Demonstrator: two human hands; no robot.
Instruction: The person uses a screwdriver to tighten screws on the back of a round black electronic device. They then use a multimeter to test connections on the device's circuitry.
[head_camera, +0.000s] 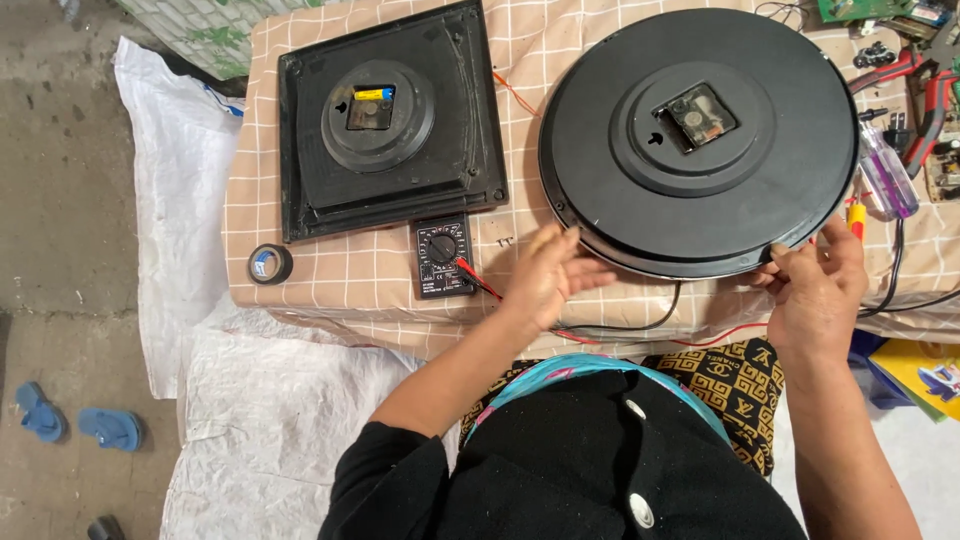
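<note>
A large round black clock (700, 140) lies face down on the checked cloth, its small movement box (703, 117) showing in the centre. My left hand (550, 275) rests at its lower left rim, fingers spread and touching the edge. My right hand (822, 272) holds the lower right rim between thumb and fingers. A square black clock (390, 120) lies face down to the left, a battery in its movement.
A black multimeter (443, 256) with red and black leads lies below the square clock. A roll of black tape (270, 264) sits at the cloth's left edge. Pliers (925, 90), a clear-handled screwdriver (886, 175) and circuit boards crowd the right. Blue sandals (75, 420) lie on the floor.
</note>
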